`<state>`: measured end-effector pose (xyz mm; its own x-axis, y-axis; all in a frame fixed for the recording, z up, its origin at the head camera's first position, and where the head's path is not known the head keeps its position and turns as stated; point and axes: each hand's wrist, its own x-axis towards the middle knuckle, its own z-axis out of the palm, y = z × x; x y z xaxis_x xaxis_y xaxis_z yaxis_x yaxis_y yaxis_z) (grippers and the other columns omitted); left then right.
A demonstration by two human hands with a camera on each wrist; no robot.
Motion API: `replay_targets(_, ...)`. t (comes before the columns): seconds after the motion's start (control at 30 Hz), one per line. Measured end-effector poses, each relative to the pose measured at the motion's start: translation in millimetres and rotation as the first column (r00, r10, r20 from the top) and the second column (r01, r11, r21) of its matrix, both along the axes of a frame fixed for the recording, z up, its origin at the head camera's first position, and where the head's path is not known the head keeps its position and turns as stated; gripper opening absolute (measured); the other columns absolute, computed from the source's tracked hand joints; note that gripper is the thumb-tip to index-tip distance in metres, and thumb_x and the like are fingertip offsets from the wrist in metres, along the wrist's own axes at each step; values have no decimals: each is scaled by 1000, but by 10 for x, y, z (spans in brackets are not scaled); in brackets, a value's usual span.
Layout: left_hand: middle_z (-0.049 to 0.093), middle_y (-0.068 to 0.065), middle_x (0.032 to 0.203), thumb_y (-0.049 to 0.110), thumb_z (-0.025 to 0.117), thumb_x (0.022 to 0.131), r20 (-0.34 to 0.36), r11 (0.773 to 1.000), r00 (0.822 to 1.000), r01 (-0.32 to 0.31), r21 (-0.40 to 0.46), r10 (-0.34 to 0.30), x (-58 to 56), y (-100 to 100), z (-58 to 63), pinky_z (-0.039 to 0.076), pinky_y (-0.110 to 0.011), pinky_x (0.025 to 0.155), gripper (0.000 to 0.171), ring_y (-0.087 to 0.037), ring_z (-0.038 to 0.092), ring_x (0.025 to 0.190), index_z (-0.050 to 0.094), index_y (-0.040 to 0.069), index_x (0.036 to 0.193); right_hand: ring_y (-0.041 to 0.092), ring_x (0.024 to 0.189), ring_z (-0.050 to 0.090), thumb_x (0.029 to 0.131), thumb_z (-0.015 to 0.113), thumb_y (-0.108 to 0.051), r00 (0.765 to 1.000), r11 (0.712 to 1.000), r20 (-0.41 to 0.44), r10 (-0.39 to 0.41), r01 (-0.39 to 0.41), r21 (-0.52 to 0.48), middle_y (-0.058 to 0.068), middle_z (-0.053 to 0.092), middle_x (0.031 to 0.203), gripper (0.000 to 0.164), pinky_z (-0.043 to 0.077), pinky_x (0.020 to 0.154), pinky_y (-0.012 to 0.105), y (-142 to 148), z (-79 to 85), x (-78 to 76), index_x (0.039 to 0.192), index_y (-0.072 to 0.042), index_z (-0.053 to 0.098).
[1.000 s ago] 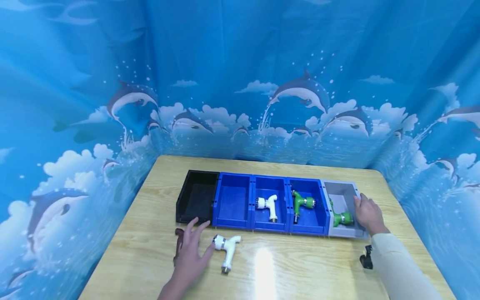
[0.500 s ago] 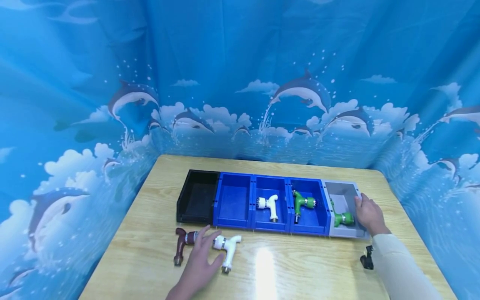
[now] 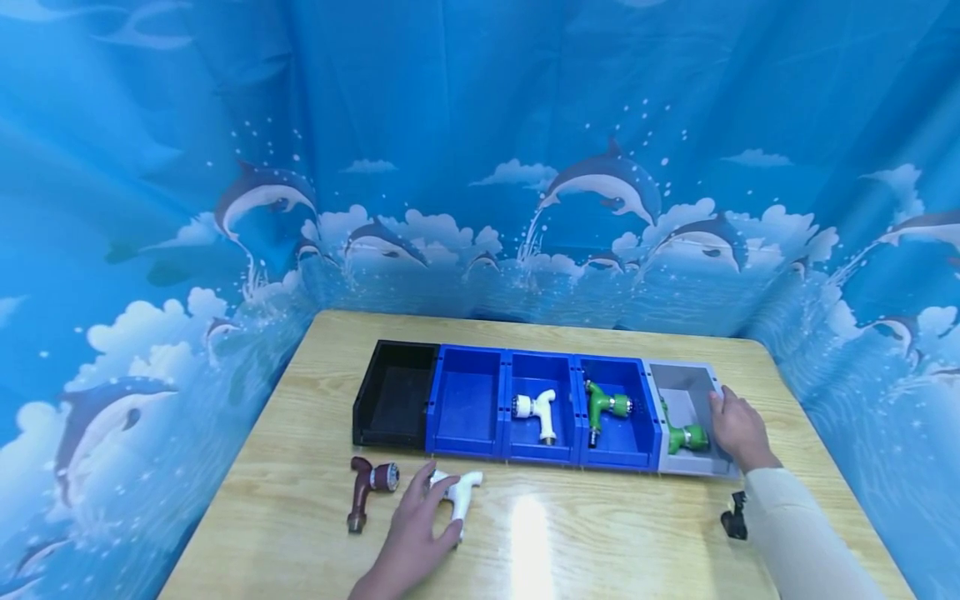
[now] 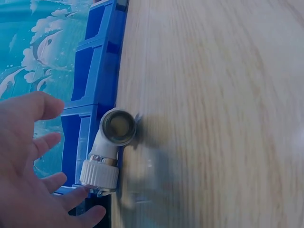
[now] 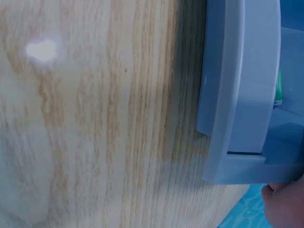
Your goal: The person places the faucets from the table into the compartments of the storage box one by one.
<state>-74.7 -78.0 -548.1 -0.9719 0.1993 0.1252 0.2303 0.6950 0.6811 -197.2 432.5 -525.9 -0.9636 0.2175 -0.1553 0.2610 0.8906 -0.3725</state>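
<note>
A white tap (image 3: pixel 465 492) is seen on the worktop (image 3: pixel 585 533), its knob and lower end partly covered by the left hand (image 3: pixel 416 533); that grip is spread wide, contact can't be made out. The right hand (image 3: pixel 741 429) is placed at the grey bin's (image 3: pixel 678 383) right wall; fingers mostly hidden, grip can't be told. The green tap (image 3: pixel 688 437) inside is cut to a sliver in the right wrist view. A black part (image 3: pixel 735 518) is partly shadowed beside the sleeve (image 3: pixel 802 533).

You can read no text, label, brand, number or sign anywhere, whether you look in your head view or in either wrist view.
</note>
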Motion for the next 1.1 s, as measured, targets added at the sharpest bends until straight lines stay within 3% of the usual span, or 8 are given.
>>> replay_targets(0.3,35,-24,147,22,78,76,82,997,996,-13,-80,20,-10,51,-53,37,-71,93,58,-49,39,129,58,16,130,61,128,23,105,6,-38,1000,1000,7,-2,2,-13,47,23,138,72,21,107,65,-41,19,4,142,23,17)
replay_targets(0.6,33,-24,149,21,79,75,66,995,998,-7,-98,13,-36,70,-60,39,-70,93,62,-48,38,130,57,15,132,61,128,24,104,4,-40,999,999,16,-28,28,-21,46,23,139,74,21,107,65,-28,2,-6,143,21,15)
replay_targets(0.9,32,-25,149,24,79,76,76,984,997,9,-177,4,-66,119,-81,40,-69,92,59,-48,36,131,59,14,130,61,125,28,104,5,-38,1000,1000,-3,-13,13,-6,47,27,137,72,24,106,65,-27,17,11,142,22,17)
replay_targets(1.1,40,-25,143,25,77,77,58,970,998,-13,-244,28,-125,172,-45,43,-66,88,56,-46,39,129,60,13,129,60,125,29,104,5,-39,1000,1000,13,-25,25,-12,46,26,137,72,24,106,64,-19,5,0,143,21,16)
